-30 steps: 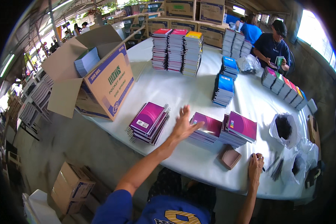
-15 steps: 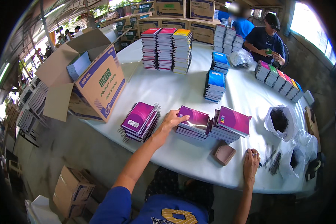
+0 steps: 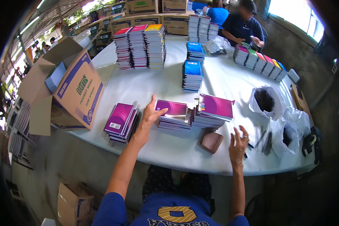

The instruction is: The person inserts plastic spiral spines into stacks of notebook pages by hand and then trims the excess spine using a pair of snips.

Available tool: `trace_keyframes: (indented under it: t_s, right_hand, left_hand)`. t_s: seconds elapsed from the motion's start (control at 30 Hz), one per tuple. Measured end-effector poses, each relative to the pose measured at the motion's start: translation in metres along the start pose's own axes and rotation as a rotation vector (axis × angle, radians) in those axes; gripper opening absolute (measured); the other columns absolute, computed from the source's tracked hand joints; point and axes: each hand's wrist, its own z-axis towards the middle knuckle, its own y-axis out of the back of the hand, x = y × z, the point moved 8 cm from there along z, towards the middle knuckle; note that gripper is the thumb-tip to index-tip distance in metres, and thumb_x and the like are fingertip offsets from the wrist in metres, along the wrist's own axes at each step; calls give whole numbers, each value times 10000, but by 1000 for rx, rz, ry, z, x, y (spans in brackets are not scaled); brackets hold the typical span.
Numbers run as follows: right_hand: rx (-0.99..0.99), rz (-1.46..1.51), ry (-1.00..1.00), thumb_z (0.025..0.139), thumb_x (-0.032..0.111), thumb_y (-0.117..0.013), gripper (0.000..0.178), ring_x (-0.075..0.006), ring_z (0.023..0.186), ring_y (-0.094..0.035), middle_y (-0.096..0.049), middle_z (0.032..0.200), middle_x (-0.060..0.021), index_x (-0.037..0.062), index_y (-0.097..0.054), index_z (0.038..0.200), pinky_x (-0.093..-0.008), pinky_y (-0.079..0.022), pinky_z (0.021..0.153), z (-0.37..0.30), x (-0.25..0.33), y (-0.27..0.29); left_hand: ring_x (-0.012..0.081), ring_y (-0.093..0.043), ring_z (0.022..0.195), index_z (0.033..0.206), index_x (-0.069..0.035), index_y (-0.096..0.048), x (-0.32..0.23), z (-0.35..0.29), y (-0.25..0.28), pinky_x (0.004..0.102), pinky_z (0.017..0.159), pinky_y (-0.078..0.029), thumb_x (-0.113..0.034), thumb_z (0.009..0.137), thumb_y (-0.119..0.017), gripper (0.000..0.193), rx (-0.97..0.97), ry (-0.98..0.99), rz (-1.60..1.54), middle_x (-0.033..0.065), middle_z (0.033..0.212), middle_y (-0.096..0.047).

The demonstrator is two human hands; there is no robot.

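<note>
My left hand (image 3: 150,115) is at the left side of the middle stack of purple notebooks (image 3: 174,108), thumb on the top cover and fingers stretched out. To its left is a pile of purple notebooks with wire spirals (image 3: 118,119) sticking out. On the right, another purple stack (image 3: 216,107) leans unevenly against the middle one. My right hand (image 3: 237,146) is raised near the table's front edge, fingers apart, with nothing seen in it. A brown block with a rounded side (image 3: 211,141) lies left of it. Beside its fingers is a dark thin tool (image 3: 250,145), partly hidden.
Loose wire spirals (image 3: 266,142) and plastic bags of dark coils (image 3: 264,100) lie to the right. An open carton (image 3: 79,90) stands at left. Blue-covered notebooks (image 3: 193,73) and tall notebook stacks (image 3: 139,47) are farther back. Across the table sits a co-worker (image 3: 245,28).
My right hand has lifted from the table and its fingers have spread. My left hand's fingers have straightened, thumb still on the stack. The view has shifted; the co-worker's hands have moved.
</note>
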Motion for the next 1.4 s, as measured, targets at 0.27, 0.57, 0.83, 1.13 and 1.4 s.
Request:
trace_keyframes:
  t_s: [0.27, 0.57, 0.83, 1.13, 1.4]
  right_hand:
    - [237, 365, 230, 775, -37, -695, 363, -377, 1132, -546, -554, 1255, -185, 28, -669, 1131, -454, -447, 957, -12, 111, -31]
    - [441, 1171, -582, 812, 86, -787, 352, -183, 1036, -631, -662, 1088, -99, 11, -651, 1128, -336, -506, 882, -8, 119, -78]
    - [545, 1204, -496, 857, -49, -679, 203, -140, 1034, -632, -691, 1070, -88, 4, -596, 1035, -279, -496, 893, -73, 107, -90]
    - [509, 999, -540, 887, 1, -656, 193, -119, 847, -618, -661, 909, -68, 23, -555, 1049, -283, -495, 750, -82, 90, -102]
    - [172, 488, -157, 793, -95, -661, 268, -168, 783, -648, -669, 923, -80, -2, -629, 1043, -281, -519, 729, 2, -22, -9]
  left_hand:
    - [180, -603, 1127, 1509, 3, -295, -3, 2, 10, 263, 960, -485, 32, 734, -787, 919, 68, 55, -136, 185, 1330, -576]
    - [272, -598, 1199, 1526, -65, -287, -64, -108, -5, 368, 1023, -488, 168, 707, -730, 960, 91, -107, -634, 113, 1276, -601]
    - [250, -423, 1374, 1579, -138, -39, -33, -159, -49, 369, 1113, -365, 186, 768, -644, 1062, 366, 97, -387, 166, 1472, -457]
    - [386, -149, 1490, 1558, -72, -175, -150, -158, -69, 553, 1164, -209, -368, 857, -698, 923, 256, -572, 772, 191, 1609, -179]
    - [310, -673, 1019, 1411, -211, -491, -120, -160, -115, 464, 829, -547, -174, 923, -590, 499, 628, -441, 850, 73, 1226, -658]
